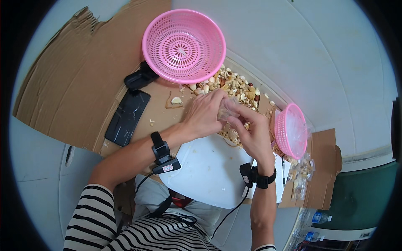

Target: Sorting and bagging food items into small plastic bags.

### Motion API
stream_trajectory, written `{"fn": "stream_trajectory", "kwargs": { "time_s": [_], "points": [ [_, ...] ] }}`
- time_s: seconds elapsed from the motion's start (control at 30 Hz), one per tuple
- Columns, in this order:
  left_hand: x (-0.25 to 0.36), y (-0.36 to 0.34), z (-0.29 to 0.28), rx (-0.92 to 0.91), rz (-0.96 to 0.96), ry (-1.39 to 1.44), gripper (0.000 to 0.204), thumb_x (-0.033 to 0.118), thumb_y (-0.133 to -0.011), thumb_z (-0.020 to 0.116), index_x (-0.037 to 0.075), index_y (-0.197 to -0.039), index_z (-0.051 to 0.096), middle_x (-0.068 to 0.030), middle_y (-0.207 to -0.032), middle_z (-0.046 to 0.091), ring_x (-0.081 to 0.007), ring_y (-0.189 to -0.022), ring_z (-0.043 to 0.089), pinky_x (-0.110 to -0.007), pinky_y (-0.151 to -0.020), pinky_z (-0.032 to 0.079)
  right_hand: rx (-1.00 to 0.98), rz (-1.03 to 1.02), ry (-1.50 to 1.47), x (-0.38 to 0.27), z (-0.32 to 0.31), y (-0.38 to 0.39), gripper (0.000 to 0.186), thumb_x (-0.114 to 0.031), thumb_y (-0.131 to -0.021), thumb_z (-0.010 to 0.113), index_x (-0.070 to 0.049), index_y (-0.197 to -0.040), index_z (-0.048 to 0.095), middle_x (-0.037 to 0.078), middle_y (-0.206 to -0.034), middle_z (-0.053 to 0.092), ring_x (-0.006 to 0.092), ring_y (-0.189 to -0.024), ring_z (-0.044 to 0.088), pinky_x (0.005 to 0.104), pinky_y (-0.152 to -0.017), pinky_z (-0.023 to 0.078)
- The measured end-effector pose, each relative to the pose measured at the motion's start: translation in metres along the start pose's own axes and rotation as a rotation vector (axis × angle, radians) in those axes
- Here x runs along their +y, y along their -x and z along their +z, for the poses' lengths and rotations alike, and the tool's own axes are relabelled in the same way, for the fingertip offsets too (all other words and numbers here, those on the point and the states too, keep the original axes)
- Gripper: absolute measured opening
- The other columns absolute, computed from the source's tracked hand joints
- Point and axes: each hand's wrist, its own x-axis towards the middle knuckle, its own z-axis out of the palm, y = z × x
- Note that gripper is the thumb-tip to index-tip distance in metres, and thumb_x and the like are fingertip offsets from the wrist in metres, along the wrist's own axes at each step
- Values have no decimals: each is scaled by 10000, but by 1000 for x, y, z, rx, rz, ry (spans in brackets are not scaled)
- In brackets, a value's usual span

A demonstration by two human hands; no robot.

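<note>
A small clear plastic bag (227, 109) is held between both hands over the table. My left hand (204, 113) is closed on its left side, the fingers bent over it. My right hand (254, 133) pinches the other side with thumb and fingers. What the bag contains, if anything, is hard to make out. Just beyond the hands spreads a heap of mixed dry pieces (239, 87), pale, brown and dark red, some resembling nuts and garlic cloves. Below the hands lies a white board or tray (205, 171), with a few crumbs on it.
A large pink basket (184, 77) stands at the back against the wall. The smaller pink basket (281, 129) at right holds clear plastic. Small filled packets (299, 178) lie beside a pen (283, 172) and paper (278, 188). A black phone (127, 118) rests on cardboard (63, 92) at left.
</note>
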Motion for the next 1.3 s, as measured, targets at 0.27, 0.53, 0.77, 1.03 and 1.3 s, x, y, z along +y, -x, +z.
{"fn": "stream_trajectory", "kwargs": {
  "time_s": [0.27,0.53,0.77,1.03,1.3],
  "points": [
    [-4,-6,2,210,-105,80,397,71,-803,802,39,-1110,552,-150,-959,635,-360,-895,653,-476,-791,512,427,-46,-238,16,1,1,523,0,-945,719,-34,-1455,612,180,-954,785,215,-735,729,340,-728,582],
    [-6,-5,3,268,-115,81,365,45,-819,774,27,-1107,550,-128,-875,585,-290,-813,600,-426,-767,498,-33,263,318,43,14,10,91,-57,-874,759,18,-920,784,184,-810,772,317,-752,763,422,-746,594],
    [-4,-5,4,258,-25,55,365,90,-798,796,40,-1068,556,-124,-875,572,-350,-808,615,-476,-741,475,-127,278,363,44,29,0,113,-28,-822,734,7,-909,796,219,-834,772,398,-802,762,481,-808,603],
    [1,-3,3,245,53,-21,347,81,-794,783,37,-1060,565,-120,-859,564,-338,-810,613,-478,-731,479,-133,230,468,53,40,-7,116,-4,-776,731,15,-882,774,259,-825,743,436,-818,746,525,-802,599],
    [-2,-2,6,231,104,-46,349,104,-796,782,48,-1081,589,-117,-892,593,-346,-855,635,-481,-764,491,-98,239,259,45,27,-11,167,-60,-726,798,37,-841,726,227,-751,714,372,-691,720,446,-694,586]
  ]
}}
